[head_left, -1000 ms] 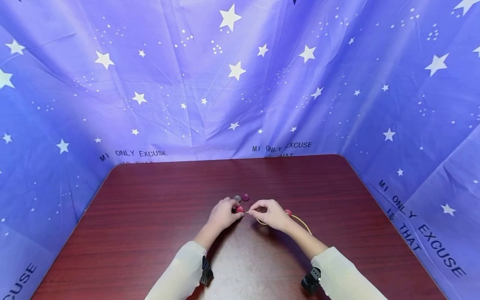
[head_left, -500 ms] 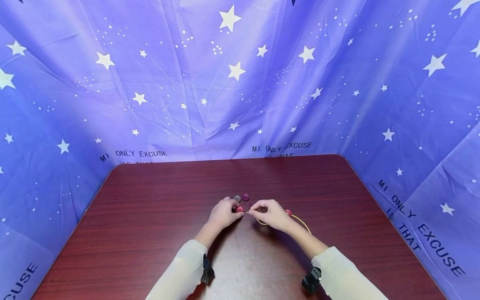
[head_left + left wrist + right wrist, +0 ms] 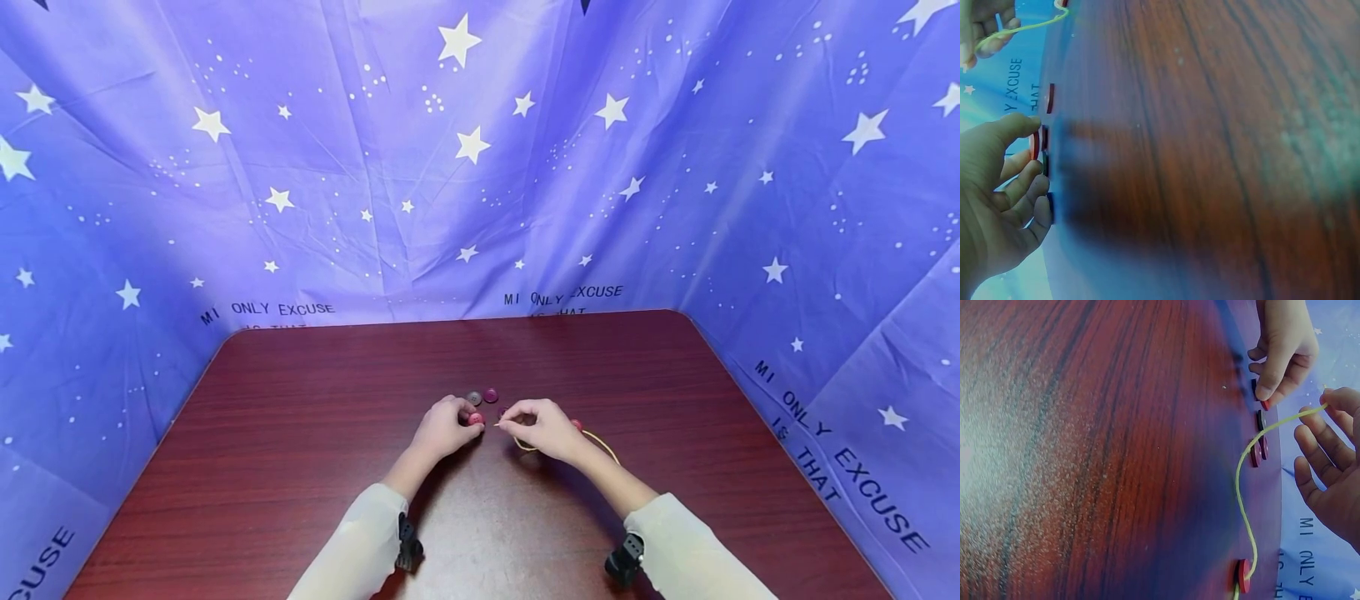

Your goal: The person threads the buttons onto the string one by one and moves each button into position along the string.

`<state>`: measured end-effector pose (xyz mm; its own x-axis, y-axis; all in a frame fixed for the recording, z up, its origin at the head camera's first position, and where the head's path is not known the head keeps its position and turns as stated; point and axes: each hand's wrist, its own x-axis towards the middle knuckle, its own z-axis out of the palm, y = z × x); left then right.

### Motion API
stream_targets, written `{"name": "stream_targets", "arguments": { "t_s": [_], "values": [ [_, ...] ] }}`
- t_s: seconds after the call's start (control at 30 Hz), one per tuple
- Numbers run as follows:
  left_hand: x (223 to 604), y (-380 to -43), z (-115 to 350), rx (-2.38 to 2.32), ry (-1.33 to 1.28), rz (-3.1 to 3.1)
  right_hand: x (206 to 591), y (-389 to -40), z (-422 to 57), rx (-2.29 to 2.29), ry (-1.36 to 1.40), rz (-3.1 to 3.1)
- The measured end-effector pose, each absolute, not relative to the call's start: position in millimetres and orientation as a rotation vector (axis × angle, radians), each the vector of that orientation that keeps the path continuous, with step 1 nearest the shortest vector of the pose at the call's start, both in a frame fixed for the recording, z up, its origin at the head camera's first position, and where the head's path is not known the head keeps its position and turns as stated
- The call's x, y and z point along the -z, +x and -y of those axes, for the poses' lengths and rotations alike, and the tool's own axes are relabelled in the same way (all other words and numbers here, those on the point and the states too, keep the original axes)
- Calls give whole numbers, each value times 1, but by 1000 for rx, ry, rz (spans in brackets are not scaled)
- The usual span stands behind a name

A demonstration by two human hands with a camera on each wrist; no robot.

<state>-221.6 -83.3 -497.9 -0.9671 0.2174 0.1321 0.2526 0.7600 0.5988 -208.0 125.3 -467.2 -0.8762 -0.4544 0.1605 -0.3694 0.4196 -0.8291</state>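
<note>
My left hand pinches a red button between thumb and index finger, tilted up on edge. Facing it, my right hand pinches a yellow cord close to its end, and the tip points toward the red button with a small gap between. The cord runs back under the right hand and through a second red button, which rests on the table. Just beyond the fingertips lie a grey button and a purple button. Another purple button is partly hidden by the right fingertips.
The dark red wood-grain table spreads around both hands. Its far edge meets a blue-purple curtain with white stars and lettering. Black wrist cameras are strapped at the cuffs of pale sleeves.
My left hand has shifted slightly left with the red button, widening the gap to the cord tip. The right hand stays almost still, still pinching the cord.
</note>
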Motion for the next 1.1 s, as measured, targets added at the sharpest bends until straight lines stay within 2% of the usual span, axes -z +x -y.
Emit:
{"name": "stream_targets", "arguments": {
  "t_s": [0.43, 1.1],
  "values": [
    [488, -216, 93, 1129, -394, 2820, 466, -208, -127, 1438, -719, -2608],
    [481, -208, 97, 1332, -557, 2690, 462, -209, -127, 1484, -706, -2557]
  ]
}}
